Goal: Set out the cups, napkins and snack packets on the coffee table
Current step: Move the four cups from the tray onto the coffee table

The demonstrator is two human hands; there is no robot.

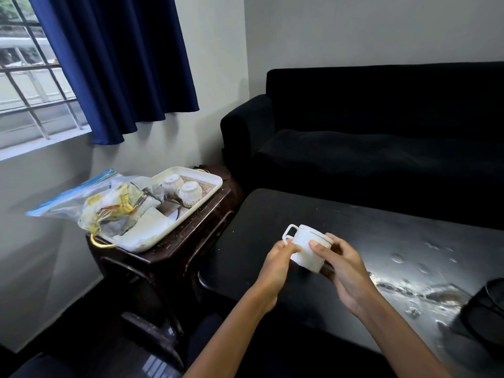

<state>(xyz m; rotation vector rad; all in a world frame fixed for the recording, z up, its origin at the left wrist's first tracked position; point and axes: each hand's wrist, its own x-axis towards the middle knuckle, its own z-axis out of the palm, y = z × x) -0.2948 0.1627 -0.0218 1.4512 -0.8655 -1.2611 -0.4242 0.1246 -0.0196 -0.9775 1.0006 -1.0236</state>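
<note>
You hold a white cup in both hands above the near left part of the dark coffee desk; the cup is tilted, its handle pointing up and to the left. Your left hand pinches it near the handle, fingers curled around that side, while your right hand wraps its fingers around the opposite side, thumb lying across the cup wall. To the left, a small dark wooden side desk carries a white tray. In the tray, two patterned cups sit upside down, touching each other, near its far end. A clear zip bag with yellow snack packets inside lies across the tray's near end and overhangs its left edge. White napkins lie in the tray, partly beneath the bag.
</note>
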